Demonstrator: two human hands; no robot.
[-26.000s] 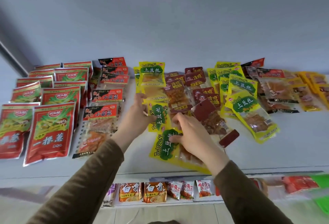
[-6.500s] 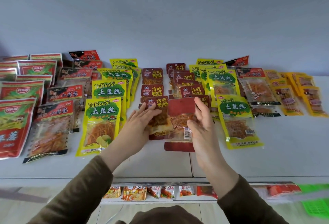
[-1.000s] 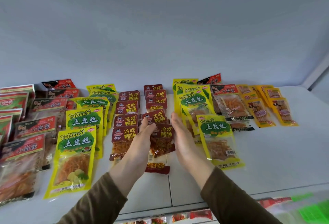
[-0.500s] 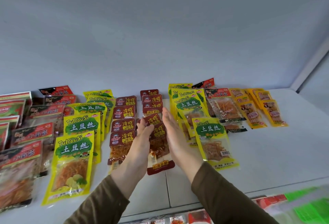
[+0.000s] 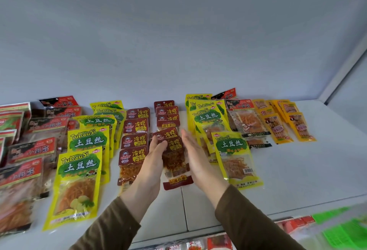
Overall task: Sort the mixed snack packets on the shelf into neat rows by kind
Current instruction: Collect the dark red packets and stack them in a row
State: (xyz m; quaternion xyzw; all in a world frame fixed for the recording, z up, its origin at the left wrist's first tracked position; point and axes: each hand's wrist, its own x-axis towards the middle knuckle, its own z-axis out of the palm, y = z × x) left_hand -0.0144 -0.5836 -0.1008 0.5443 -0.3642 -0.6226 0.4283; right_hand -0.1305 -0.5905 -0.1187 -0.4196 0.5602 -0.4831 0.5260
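We see two dark red packets, slightly fanned, flat on the white shelf, at the near end of the right-hand dark red row. Each has a maroon header with yellow characters "冷吃鸭肠" and a clear window showing reddish-orange strips; the lower one ends in a maroon strip with yellow print we cannot read.

Our left hand presses against the packets' left edge, fingers bent onto the header, thumb hidden. Our right hand stands edge-on against their right side, fingers straight and together, holding nothing. Both sleeves are olive-brown.

Just left lies a second dark red row, four overlapped packets with the same label. Behind the hands, more dark red packets run toward the wall.

Yellow packets marked "TuDouSi 土豆丝" on a green patch form a row further left; a second, looser yellow group lies just right of the right hand.

Red-and-black packets reading "小面筋" lie far left; one more sits right of the yellow group. Narrow orange packets lie furthest right, print too small to read.
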